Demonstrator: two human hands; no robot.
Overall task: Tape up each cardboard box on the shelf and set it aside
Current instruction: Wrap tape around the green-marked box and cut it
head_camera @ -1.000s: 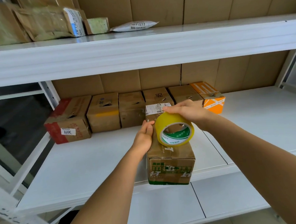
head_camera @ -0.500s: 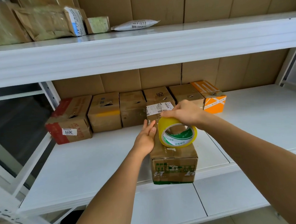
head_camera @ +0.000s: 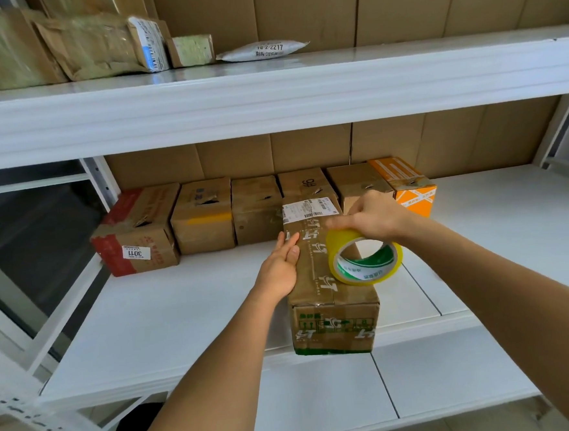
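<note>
A long brown cardboard box (head_camera: 330,316) with green print and a white label lies on the middle shelf (head_camera: 168,311), its near end at the front edge. My left hand (head_camera: 281,267) rests flat against its upper left edge. My right hand (head_camera: 370,216) grips a yellow tape roll (head_camera: 363,257) with a green core, held over the box's top right side. Behind stands a row of several cardboard boxes (head_camera: 206,217), with a red-taped box (head_camera: 136,232) at the left end and an orange box (head_camera: 409,186) at the right end.
The upper shelf (head_camera: 267,92) overhangs the work area and carries padded mailers (head_camera: 96,46) and a white pouch (head_camera: 265,50). A white upright post (head_camera: 100,181) stands at the left. The right half of the middle shelf is bare white. A lower shelf (head_camera: 323,397) lies beneath.
My right hand has carried the tape roll to the right and slightly away along the box top. My left hand has stayed on the box's left edge.
</note>
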